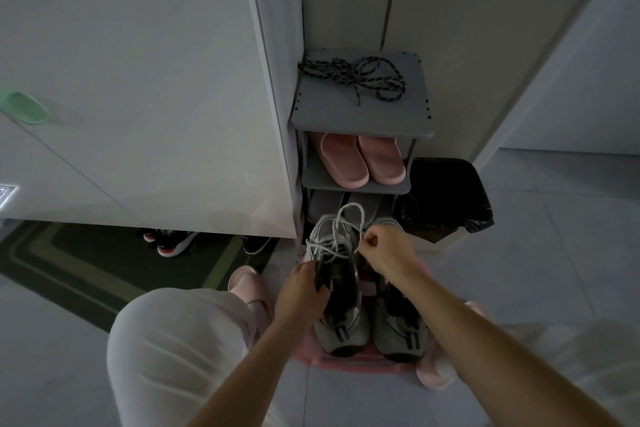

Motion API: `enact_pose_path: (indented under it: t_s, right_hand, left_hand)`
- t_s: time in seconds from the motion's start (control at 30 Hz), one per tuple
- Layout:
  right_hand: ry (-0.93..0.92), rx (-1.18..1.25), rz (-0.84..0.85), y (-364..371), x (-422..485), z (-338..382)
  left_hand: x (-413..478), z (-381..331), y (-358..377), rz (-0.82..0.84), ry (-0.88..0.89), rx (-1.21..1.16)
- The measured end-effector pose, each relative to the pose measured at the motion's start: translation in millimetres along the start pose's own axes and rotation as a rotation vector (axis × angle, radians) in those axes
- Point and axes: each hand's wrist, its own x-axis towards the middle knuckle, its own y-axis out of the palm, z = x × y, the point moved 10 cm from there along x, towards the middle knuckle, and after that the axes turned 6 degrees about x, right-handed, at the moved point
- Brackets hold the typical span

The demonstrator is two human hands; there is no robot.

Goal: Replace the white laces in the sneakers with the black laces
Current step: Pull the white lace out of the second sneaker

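Hand [301, 284] on sneaker [341, 326]; slippers [362, 158] in rack [360, 118]

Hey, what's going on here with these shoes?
A person seems to be pulling the white lace out of a grey sneaker. The left hand grips that sneaker by its opening, and the right hand pinches the loosened lace near the top. The second sneaker stands beside it. The black laces lie untouched on top of the shoe rack, above some pink slippers.
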Motion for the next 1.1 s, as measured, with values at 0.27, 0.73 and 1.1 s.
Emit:
enact_pose_path:
  t_s: [0.27,0.73,1.1]
  right_hand:
    - [0.021,0.202,-0.187,-48.2,7.3,-8.7]
    - [0.072,0.133,0.087,24.3,-3.1,-11.5]
    - [0.053,0.261,-0.077,-4.4,10.0,-14.6]
  left_hand:
    - [1.6,3.6,-1.5,-0.008,-0.015,0.019]
    - [8.9,2.2,11.3,0.041,0.004,0.133]
    - [6.5,7.6,17.5,0.014,-0.026,0.167]
